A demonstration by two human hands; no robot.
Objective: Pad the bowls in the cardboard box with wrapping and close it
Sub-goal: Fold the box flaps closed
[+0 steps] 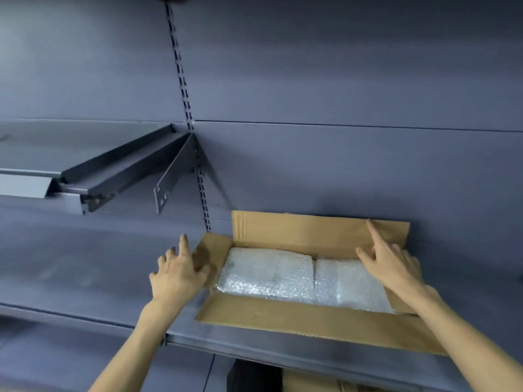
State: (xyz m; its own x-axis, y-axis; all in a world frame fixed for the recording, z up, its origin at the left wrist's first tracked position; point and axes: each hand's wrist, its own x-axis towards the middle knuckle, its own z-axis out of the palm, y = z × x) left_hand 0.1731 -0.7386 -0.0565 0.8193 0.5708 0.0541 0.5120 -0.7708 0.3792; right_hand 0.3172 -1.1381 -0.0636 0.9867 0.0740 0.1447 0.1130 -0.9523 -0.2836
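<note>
Head view: bubble wrap (285,275) hides bowls; box (311,321) open.

Showing one cardboard box (311,315), two bubble-wrap pads (268,274) lying inside, two hands working, two grey shelves (85,281) standing.

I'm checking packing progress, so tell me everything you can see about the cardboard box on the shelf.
The cardboard box is plain brown corrugated card, sitting open on the grey metal shelf against the back panel. All four flaps are open: the far one stands upright, the near one folds out toward the shelf edge. Bubble wrap covers its contents. The left hand touches the left flap, and the right hand reaches over the right side with its forefinger on the far flap.
</note>
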